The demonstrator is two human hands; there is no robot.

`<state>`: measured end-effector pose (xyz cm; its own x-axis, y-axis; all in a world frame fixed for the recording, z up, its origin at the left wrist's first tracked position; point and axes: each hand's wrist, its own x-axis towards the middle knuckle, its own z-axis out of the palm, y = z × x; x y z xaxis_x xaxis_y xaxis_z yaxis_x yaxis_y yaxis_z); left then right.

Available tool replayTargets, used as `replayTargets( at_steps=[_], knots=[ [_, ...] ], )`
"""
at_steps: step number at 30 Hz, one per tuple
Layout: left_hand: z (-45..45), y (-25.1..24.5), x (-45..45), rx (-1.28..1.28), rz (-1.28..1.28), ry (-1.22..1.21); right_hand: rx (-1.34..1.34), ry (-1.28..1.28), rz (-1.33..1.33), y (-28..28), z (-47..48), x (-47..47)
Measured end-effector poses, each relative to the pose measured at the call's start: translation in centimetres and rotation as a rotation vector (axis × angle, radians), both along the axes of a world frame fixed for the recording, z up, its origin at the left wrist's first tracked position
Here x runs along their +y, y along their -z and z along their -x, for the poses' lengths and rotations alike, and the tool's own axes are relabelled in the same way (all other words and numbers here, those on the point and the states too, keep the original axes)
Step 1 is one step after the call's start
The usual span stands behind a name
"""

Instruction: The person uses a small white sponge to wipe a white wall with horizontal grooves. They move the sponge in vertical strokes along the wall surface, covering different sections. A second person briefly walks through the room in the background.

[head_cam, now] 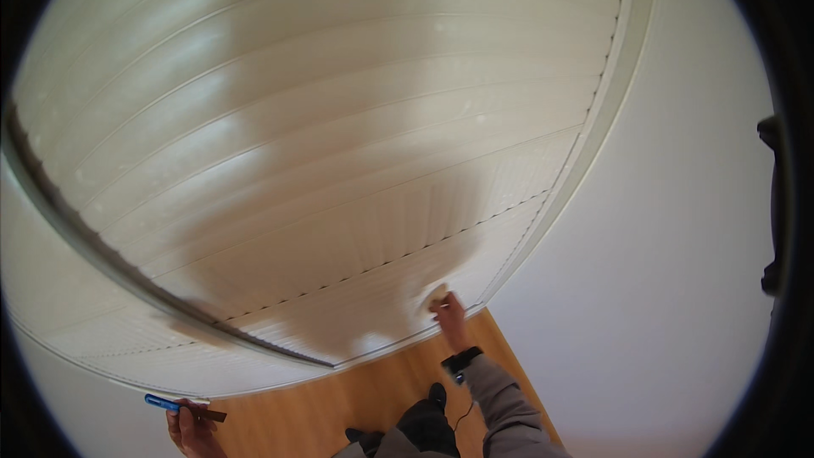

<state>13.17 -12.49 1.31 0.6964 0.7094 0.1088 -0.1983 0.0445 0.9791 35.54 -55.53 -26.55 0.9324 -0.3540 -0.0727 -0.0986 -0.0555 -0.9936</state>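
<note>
My right hand (450,319) grips a small cream-coloured pad or cloth (439,296) and holds it to the lower right part of a glossy white slatted panel (356,229). At the lower left, my left hand (189,434) has its fingers around a tool with a blue handle (163,402), possibly a utility knife. A flat dark brown strip (210,415) sticks out on the other side of those fingers; whether it belongs to the tool I cannot tell. My shadow falls across the panel.
A pale frame (588,159) edges the panel on the right, beside a plain white wall (661,216). On the left runs a dark vertical edge (121,261). Wood-look flooring (381,388) lies below, with my shoe (437,394) and a thin dark cable (464,416).
</note>
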Motion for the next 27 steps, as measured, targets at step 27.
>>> replayTargets(
  at_steps=[27],
  knots=[
    [-2.2,1.3,-0.3,0.010,0.005,0.051,-0.034,0.376,0.564,5.6,-8.1,-3.8]
  ],
)
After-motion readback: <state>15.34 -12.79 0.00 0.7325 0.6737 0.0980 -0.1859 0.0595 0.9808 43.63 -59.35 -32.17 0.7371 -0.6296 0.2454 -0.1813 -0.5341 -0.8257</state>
